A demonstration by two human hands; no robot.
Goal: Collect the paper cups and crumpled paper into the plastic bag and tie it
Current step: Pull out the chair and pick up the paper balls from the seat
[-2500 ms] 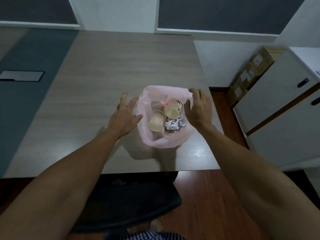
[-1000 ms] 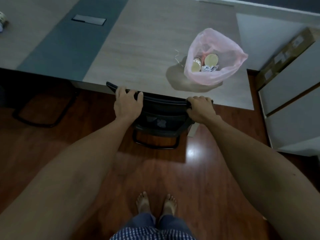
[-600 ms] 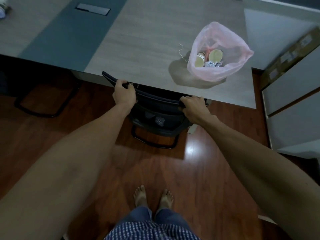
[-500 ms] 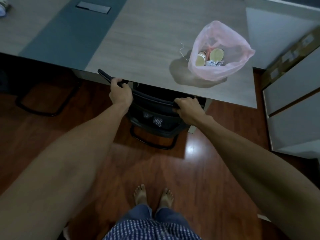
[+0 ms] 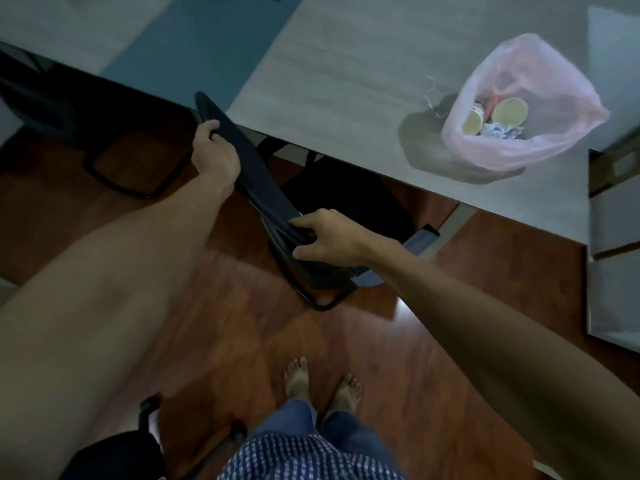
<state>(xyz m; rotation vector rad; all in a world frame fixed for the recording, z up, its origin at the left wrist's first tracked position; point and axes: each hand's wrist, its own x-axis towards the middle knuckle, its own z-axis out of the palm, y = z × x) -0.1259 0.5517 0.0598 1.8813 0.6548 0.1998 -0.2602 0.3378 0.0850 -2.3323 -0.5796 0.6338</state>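
Collecting is looking finished: the pink plastic bag [image 5: 516,109] is sitting open on the table [image 5: 346,64], near its right end, with two paper cups [image 5: 491,114] and crumpled paper [image 5: 498,130] lying inside. Tying is not yet done, since the mouth is gaping wide. Both hands are busy elsewhere, well apart from the bag: the left hand [image 5: 213,150] and the right hand [image 5: 329,237] are each curling their fingers around the top edge of a dark chair back [image 5: 256,174]. No brand, label or writing is showing clearly enough to read.
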